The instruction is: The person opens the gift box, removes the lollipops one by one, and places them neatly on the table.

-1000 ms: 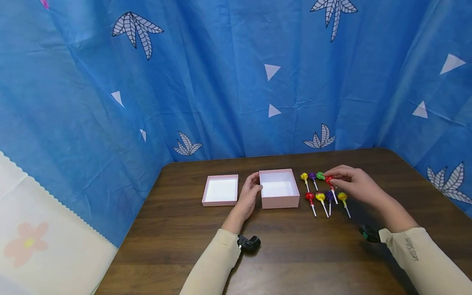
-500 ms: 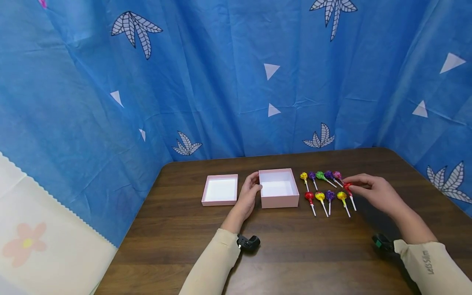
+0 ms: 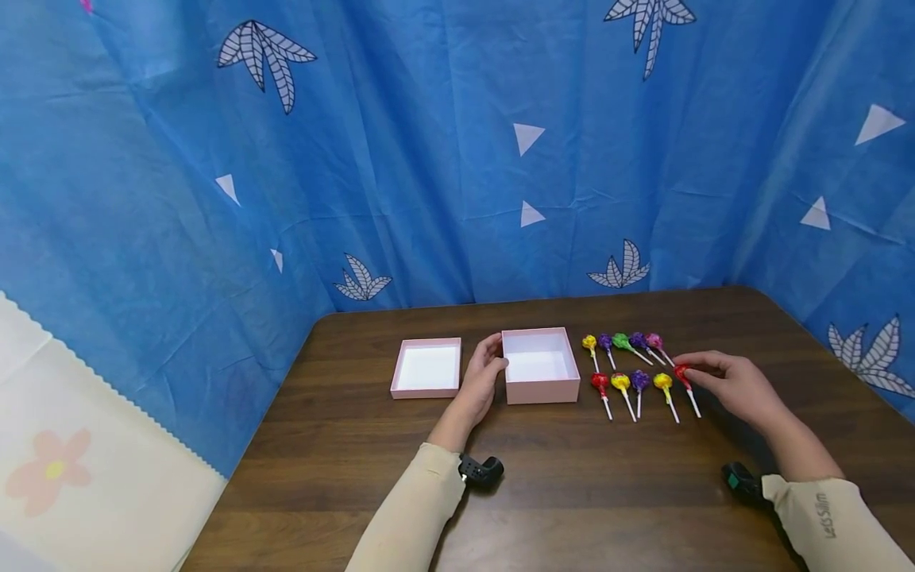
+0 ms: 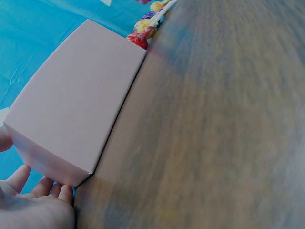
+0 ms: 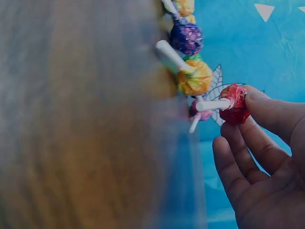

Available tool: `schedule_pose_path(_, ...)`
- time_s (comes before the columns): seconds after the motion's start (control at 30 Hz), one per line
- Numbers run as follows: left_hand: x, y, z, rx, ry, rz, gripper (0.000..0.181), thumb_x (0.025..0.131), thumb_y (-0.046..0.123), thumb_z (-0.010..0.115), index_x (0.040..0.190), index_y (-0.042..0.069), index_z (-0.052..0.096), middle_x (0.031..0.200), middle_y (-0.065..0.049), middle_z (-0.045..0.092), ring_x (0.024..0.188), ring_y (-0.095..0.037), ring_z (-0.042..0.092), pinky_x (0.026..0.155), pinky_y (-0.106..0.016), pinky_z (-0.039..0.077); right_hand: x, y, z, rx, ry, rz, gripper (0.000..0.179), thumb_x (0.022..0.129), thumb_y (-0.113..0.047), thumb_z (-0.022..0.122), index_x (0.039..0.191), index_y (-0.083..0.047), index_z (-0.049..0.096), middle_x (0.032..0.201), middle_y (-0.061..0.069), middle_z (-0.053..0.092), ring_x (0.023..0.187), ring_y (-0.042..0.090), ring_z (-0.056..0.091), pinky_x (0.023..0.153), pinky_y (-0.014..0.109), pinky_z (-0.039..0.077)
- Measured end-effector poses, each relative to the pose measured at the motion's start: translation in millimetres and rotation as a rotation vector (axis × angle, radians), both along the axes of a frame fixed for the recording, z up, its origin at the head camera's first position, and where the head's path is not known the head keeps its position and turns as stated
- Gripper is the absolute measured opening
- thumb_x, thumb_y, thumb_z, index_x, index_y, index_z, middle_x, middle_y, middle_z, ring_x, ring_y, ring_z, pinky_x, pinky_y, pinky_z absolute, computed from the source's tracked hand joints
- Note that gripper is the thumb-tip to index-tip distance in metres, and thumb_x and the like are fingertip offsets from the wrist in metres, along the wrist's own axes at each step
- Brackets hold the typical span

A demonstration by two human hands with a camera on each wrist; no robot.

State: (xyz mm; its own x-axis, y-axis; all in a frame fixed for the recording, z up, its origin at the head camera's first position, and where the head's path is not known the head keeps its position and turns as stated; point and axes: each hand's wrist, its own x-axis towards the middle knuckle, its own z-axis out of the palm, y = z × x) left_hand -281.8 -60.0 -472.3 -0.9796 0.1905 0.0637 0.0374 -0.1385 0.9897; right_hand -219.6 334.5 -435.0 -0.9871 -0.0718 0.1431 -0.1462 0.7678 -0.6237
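Observation:
In the head view my right hand pinches a red lollipop by its wrapped head, at the right end of the front row. The right wrist view has its red head between thumb and fingers, white stick pointing left. My left hand holds the left wall of an open pink box, thumb at the rim. Its fingertips touch the outer side wall in the left wrist view. Right of the box, other lollipops lie in two rows, including a green one and a yellow one.
A shallow pink lid, white inside, lies left of the box. Everything rests on a dark wooden table. A blue patterned curtain hangs behind the table.
My right hand has carried the red lollipop right and toward me, from over the back row to beside the front row's end. The left hand and box have stayed put.

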Motion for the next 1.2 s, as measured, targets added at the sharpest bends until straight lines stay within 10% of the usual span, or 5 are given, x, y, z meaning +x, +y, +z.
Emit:
schedule_pose_path(0.13, 0.4, 0.1, -0.2, -0.001, 0.003, -0.007, 0.056, 0.097, 0.007, 0.049, 0.151, 0.008, 0.034, 0.159, -0.013, 0.031, 0.148, -0.03, 0.027, 0.126, -0.048, 0.021, 1.2, 1.6, -4.7, 0.0, 0.014, -0.006, 0.034, 0.1, -0.03, 0.058, 0.123, -0.007, 0.069, 0.121, 0.023, 0.067, 0.085, -0.012, 0.05, 0.069, 0.014, 0.047)
schedule_pose_path(0.4, 0.6, 0.5, -0.1, 0.006, 0.003, -0.014, 0.056, 0.097, 0.007, 0.049, 0.151, 0.007, 0.033, 0.16, -0.014, 0.03, 0.149, -0.03, 0.026, 0.126, -0.048, 0.02, 0.0, 4.2, -11.1, 0.009, -0.02, -0.009, 0.034, 0.101, -0.028, 0.058, 0.123, -0.005, 0.069, 0.123, 0.026, 0.066, 0.1, 0.024, 0.06, 0.072, 0.018, 0.046)
schedule_pose_path(1.2, 2.3, 0.1, 0.3, 0.005, 0.015, -0.002, 0.056, 0.097, 0.006, 0.048, 0.151, 0.006, 0.033, 0.159, -0.016, 0.03, 0.148, -0.033, 0.026, 0.125, -0.05, 0.021, -1.1, 2.2, -16.2, -0.019, -0.05, -0.038, 0.041, 0.103, -0.036, 0.052, 0.126, -0.006, 0.066, 0.125, 0.028, 0.062, 0.101, 0.035, 0.061, 0.07, 0.024, 0.05)
